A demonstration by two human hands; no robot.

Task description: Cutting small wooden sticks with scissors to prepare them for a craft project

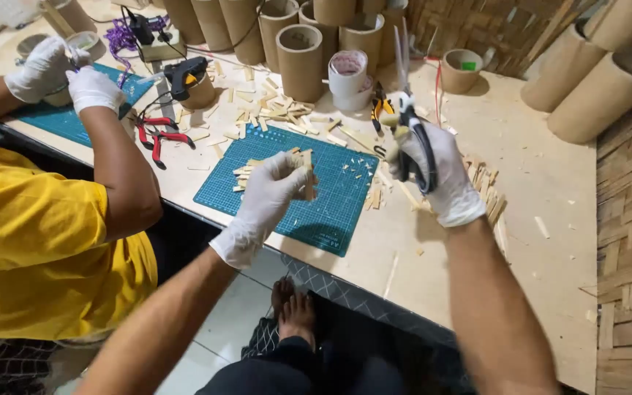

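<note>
Bare feet (295,311) of the person show at the bottom centre of the frame, on the floor under the pale wooden counter (550,183). Above them, near the middle of the frame, the left hand (276,186) in a white glove is closed around a small bundle of short light bamboo strips (306,174), and it holds the bundle just over the blue-green cutting mat (330,212). The right hand (433,172), also gloved, is at the centre right; its fingers are wrapped around the black handles of a cutting tool (412,132), whose thin blades point up and look blurred. To do this work well, I think the bundle should be gripped firmly with the ends even, and the fingers kept away from the blades. The strips look thin, flat and dry, of almost equal length, and many more of them lie scattered on the mat and on the counter beside it. In the upper left of the frame another person in a yellow shirt (31,249) works with two gloved hands over a second mat. Red-handled pliers (159,139), a black glue gun (184,73) and brown cardboard tubes (300,58) are further back.
</note>
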